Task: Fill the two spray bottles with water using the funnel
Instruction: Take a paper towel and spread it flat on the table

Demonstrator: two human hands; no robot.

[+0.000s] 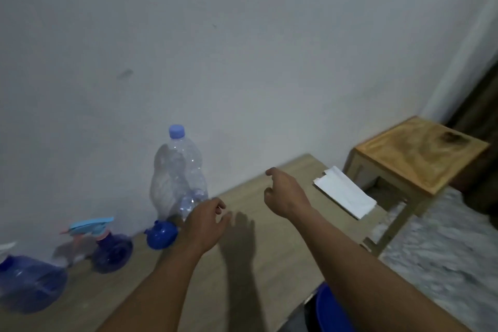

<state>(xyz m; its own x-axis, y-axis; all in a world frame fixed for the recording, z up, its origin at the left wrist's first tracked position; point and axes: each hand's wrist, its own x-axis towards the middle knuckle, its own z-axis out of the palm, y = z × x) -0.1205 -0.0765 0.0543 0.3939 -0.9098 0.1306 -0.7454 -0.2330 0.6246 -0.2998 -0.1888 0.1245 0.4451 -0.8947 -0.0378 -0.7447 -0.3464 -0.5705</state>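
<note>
Far to the left of the water bottle point(179, 178), a blue spray bottle point(29, 283) sat at the frame edge, blurred and partly cut off. A second spray bottle point(111, 252) stood nearer the water bottle, its light-blue trigger head point(90, 225) on. Just left of the water bottle's base lay the blue funnel point(161, 234). The water bottle itself stood upright on the desk point(269, 250) against the wall, blue cap point(176, 131) in place.

Right beside its base hovered the left hand point(206, 224), fingers point(219, 206) loosely curled and holding nothing. Further right, the right hand point(285, 194) hung above the desk, equally empty, its fingers half bent. Beyond it lay a folded white sheet point(345, 191), then a wooden stool point(420, 153).

The water bottle's thin, dented wall would likely buckle under a hard squeeze, so a grip around its middle, with the other hand on the cap, seemed safest. Its fill level could not be read. The spray bottles looked light and easy to tip; each wanted steadying at the body while the collar was unscrewed. The funnel seemed stiff and light, best pinched by its rim.
</note>
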